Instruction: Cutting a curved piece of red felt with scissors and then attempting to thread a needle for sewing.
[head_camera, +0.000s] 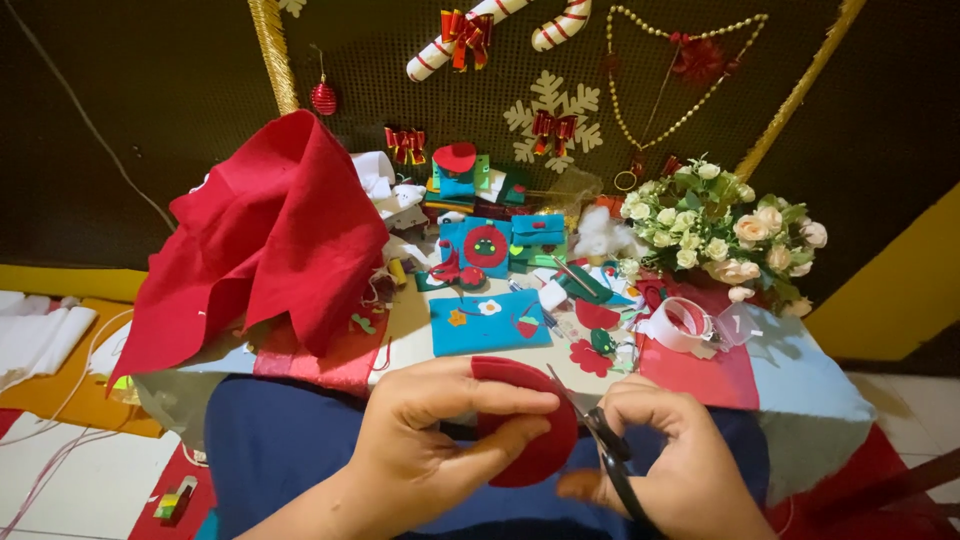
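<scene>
Felt disc (527, 425) in hand — dark red, plain. Scissors (610, 455): black handles, grey blades. Draped cloth (265, 235) — bright red, no pattern. Flat felt panel (488, 322): blue, bearing a small white flower, an orange flower and a red piece. Square felt piece (484, 246) behind it: blue with a red circle. Bouquet (715, 225): cream and pale pink blooms, green leaves. Candy canes (450, 42): white with red stripes. Snowflake (545, 110): cream. Bead string (640, 120): gold. Backdrop (150, 100): dark brown.

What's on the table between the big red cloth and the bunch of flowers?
In the head view, between the red cloth and the flowers lie felt craft pieces: a blue felt sheet with small shapes and a blue square with a red circle.
</scene>
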